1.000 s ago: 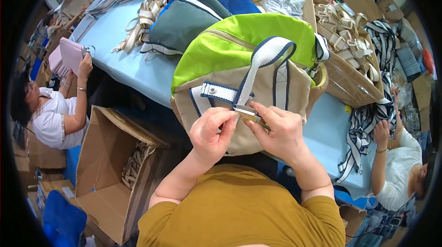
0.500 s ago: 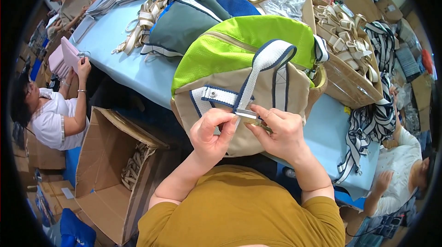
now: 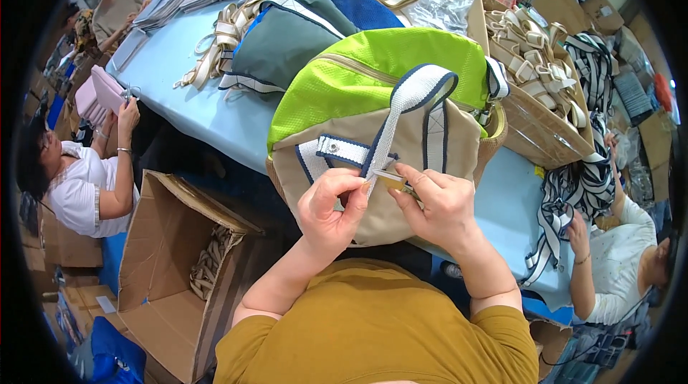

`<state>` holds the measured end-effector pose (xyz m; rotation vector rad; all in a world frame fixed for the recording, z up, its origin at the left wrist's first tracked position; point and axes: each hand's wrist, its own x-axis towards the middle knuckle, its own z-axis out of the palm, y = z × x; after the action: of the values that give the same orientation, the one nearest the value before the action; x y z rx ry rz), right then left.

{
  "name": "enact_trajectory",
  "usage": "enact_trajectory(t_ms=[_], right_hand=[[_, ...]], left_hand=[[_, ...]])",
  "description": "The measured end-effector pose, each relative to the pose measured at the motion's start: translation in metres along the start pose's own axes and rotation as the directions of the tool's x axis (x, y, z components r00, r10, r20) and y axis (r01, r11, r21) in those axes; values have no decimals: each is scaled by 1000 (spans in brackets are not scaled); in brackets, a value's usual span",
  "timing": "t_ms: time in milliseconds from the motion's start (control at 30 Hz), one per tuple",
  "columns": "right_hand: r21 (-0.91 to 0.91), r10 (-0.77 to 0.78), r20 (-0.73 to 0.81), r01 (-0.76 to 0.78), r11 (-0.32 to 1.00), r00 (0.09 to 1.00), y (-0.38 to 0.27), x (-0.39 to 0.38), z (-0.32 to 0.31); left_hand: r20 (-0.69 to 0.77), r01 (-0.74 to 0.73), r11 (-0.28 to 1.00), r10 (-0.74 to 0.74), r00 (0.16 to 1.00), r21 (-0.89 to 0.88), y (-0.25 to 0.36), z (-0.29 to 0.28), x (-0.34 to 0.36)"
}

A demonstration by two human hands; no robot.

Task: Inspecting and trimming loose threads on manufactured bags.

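In a carton-crowded room, the lime-and-beige bag (image 3: 412, 144) sits at the near edge of the pale-blue bench (image 3: 179, 115); left fingers (image 3: 342, 182) pinch its navy-edged white strap (image 3: 388, 130), right fingers (image 3: 428, 185) grasp small metal snips (image 3: 390, 178).

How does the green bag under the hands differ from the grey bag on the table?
Colour: the green bag is lime above and beige below, while the grey bag shows mostly dark grey, with blue.
Position: the green bag is nearer the wearer; the grey bag lies behind, partly hidden by it.
Handling: the left hand and right hand are at the green bag; neither is at the grey bag.
Both carry dark-edged white webbing.
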<state>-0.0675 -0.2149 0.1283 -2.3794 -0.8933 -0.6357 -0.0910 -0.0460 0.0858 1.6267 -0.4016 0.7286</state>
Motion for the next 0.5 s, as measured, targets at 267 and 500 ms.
enact_trajectory(t_ms=[267, 500], right_hand=[[-38, 66, -17, -67, 997, 998, 0, 0, -2], [-85, 57, -16, -58, 995, 998, 0, -1, -5]], left_hand=[[11, -16, 994, 15, 1000, 108, 1, 0, 2], [23, -27, 997, 25, 999, 71, -3, 3, -1]])
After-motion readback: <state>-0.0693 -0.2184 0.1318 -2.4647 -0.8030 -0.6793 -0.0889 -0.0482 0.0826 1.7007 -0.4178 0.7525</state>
